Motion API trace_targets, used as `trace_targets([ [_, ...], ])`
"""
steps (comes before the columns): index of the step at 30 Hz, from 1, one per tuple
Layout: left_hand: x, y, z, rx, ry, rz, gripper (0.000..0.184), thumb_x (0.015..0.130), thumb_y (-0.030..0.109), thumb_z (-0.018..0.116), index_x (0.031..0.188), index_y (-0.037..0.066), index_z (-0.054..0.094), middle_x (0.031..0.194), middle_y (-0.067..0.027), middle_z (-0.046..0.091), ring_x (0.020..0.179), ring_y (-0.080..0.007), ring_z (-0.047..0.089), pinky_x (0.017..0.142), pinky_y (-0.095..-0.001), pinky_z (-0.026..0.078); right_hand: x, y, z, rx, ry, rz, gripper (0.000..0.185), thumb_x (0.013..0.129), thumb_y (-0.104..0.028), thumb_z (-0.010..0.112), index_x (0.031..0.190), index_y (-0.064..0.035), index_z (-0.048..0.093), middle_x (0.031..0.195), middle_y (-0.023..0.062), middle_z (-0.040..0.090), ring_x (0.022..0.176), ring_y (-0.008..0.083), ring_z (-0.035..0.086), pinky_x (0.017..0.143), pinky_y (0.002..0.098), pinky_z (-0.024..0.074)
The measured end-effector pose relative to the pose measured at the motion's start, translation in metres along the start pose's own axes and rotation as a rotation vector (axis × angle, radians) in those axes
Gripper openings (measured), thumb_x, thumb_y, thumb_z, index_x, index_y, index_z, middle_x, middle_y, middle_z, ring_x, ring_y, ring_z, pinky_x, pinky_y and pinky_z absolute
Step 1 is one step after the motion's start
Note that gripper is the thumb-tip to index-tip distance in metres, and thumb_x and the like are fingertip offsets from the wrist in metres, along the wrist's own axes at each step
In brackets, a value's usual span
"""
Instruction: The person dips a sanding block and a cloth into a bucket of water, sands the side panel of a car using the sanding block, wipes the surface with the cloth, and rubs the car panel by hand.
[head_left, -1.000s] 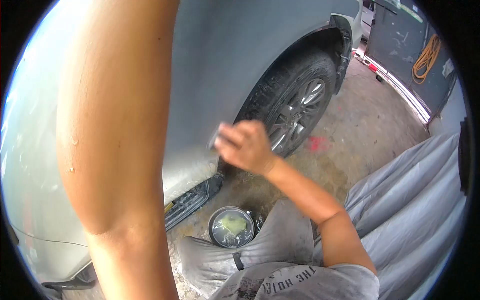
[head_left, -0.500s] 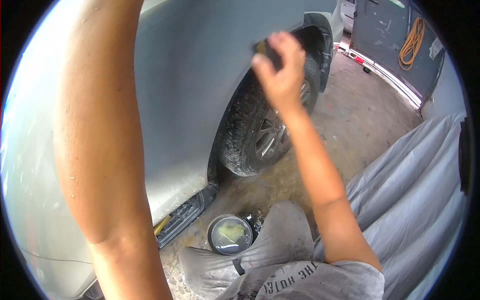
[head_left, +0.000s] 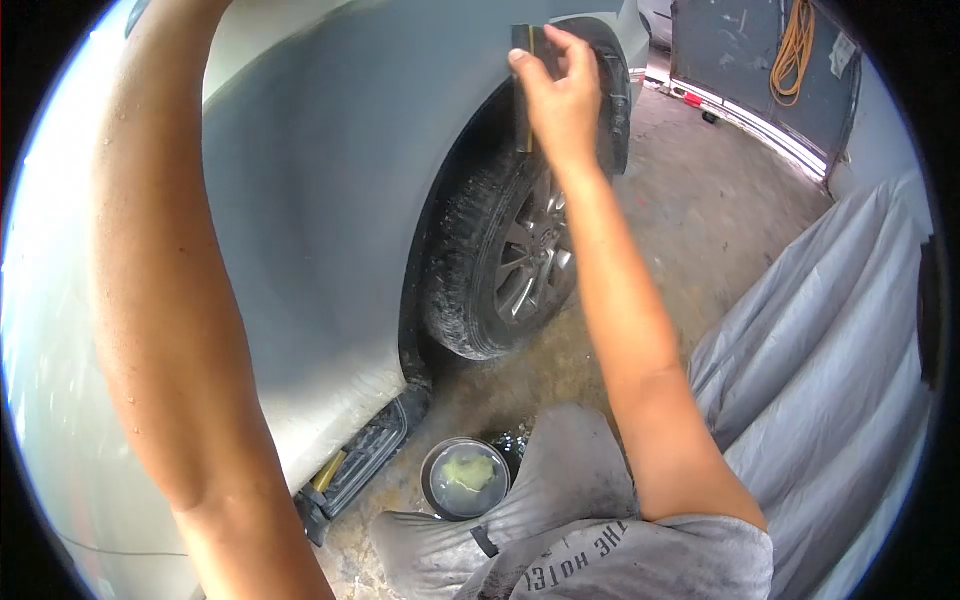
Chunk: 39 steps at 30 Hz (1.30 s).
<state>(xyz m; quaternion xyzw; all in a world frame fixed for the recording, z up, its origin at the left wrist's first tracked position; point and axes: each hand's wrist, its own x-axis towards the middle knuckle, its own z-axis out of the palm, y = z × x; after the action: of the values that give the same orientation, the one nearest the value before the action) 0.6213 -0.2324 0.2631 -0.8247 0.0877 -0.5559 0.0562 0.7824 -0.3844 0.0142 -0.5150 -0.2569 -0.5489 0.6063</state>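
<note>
My right hand is closed around a flat, dark block with a yellowish stripe, which looks like a sanding block. It is at the top edge of the wheel arch, by the car's grey, matt body panel; I cannot tell whether it touches the panel. Below the hand is the car wheel, its tyre dusty. On the left, my left forearm, with water drops on it, reaches up along the panel. My left hand lies beyond the top edge of the view.
A round bowl of water with a pale yellow-green sponge or cloth stands on the wet floor by my knee. A grey sheet hangs at the right. Behind it, an orange coiled cord hangs on a dark panel.
My right hand has moved up, and the block is now turned with its long side showing. The view has shifted a little, and my left forearm sits further left.
</note>
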Motion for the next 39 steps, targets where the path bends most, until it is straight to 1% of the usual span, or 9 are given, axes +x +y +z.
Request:
trace_targets([
  [7,-0.012,0.018,-0.012,-0.001,-0.012,-0.027,0.036,0.102,0.030,0.061,0.112,-0.004,0.071,0.093,-0.0194,0.074,0.084,-0.0291,0.069,0.079,-0.0418,0.053,-0.087,-0.075,-0.009,-0.015,-0.375,-0.373,0.046,0.078,-0.028,0.080,0.117,-0.0071,0.067,0.125,0.0148,0.064,0.117,0.0337,0.058,0.099,0.0484,0.0451],
  [9,-0.009,0.019,-0.008,0.000,0.003,-0.046,0.036,0.102,0.029,0.061,0.112,-0.003,0.071,0.093,-0.0193,0.074,0.083,-0.0289,0.069,0.078,-0.0416,0.053,-0.044,-0.040,0.000,-0.063,-0.137,-0.376,0.046,0.080,-0.027,0.079,0.117,-0.0043,0.066,0.124,0.0170,0.064,0.113,0.0338,0.060,0.098,0.0482,0.0464],
  [13,-0.026,0.032,-0.016,0.087,0.019,-0.002,0.035,0.103,0.029,0.061,0.111,-0.003,0.072,0.093,-0.0191,0.074,0.083,-0.0283,0.070,0.078,-0.0415,0.054,0.017,0.010,0.005,0.014,0.012,0.123,0.043,0.082,-0.022,0.079,0.117,-0.0011,0.064,0.118,0.0195,0.065,0.112,0.0371,0.059,0.100,0.0471,0.0453],
  [22,-0.023,0.032,-0.017,-0.010,0.005,-0.017,0.033,0.102,0.028,0.061,0.113,-0.002,0.071,0.092,-0.0175,0.073,0.084,-0.0265,0.070,0.076,-0.0400,0.054,-0.047,-0.037,0.006,-0.073,-0.130,-0.388,0.047,0.081,-0.026,0.077,0.121,-0.0053,0.063,0.124,0.0173,0.061,0.114,0.0358,0.058,0.099,0.0484,0.0440],
  [25,-0.028,0.031,-0.016,0.013,0.016,0.000,0.032,0.103,0.027,0.060,0.114,-0.001,0.071,0.093,-0.0177,0.073,0.083,-0.0258,0.069,0.076,-0.0397,0.054,0.026,0.030,0.006,-0.024,0.051,0.129,0.046,0.085,-0.025,0.076,0.121,0.0016,0.063,0.122,0.0209,0.064,0.115,0.0370,0.059,0.102,0.0464,0.0448],
  [26,-0.028,0.031,-0.012,0.038,0.048,0.026,0.032,0.103,0.027,0.059,0.114,-0.001,0.071,0.093,-0.0176,0.073,0.083,-0.0256,0.069,0.076,-0.0397,0.054,0.045,0.029,-0.004,0.084,-0.052,0.491,0.055,0.088,-0.028,0.077,0.129,0.0037,0.059,0.118,0.0171,0.067,0.109,0.0237,0.063,0.096,0.0363,0.0495],
  [28,-0.031,0.033,-0.005,0.107,0.127,0.071,0.032,0.103,0.027,0.059,0.113,-0.001,0.071,0.093,-0.0172,0.072,0.083,-0.0254,0.069,0.075,-0.0397,0.054,0.034,0.043,-0.011,0.174,0.013,0.318,0.052,0.089,-0.026,0.077,0.129,0.0017,0.059,0.121,0.0163,0.065,0.111,0.0253,0.062,0.096,0.0388,0.0503],
  [34,-0.025,0.028,-0.002,0.132,0.050,-0.003,0.032,0.104,0.029,0.059,0.116,0.001,0.069,0.094,-0.0157,0.072,0.085,-0.0263,0.069,0.078,-0.0394,0.054,-0.197,-0.008,-0.097,0.520,-0.524,0.984,0.051,0.093,-0.016,0.075,0.139,-0.0051,0.055,0.122,0.0048,0.063,0.103,0.0123,0.061,0.085,0.0294,0.0555],
  [39,-0.017,-0.007,0.017,0.369,0.219,0.199,0.034,0.098,0.020,0.067,0.127,0.003,0.063,0.121,-0.0162,0.064,0.110,-0.0307,0.062,0.093,-0.0405,0.051,-0.339,0.029,-0.146,0.854,-0.789,1.521,0.043,0.093,-0.014,0.067,0.134,-0.0034,0.060,0.119,0.0025,0.064,0.108,0.0126,0.059,0.099,0.0309,0.0454],
])
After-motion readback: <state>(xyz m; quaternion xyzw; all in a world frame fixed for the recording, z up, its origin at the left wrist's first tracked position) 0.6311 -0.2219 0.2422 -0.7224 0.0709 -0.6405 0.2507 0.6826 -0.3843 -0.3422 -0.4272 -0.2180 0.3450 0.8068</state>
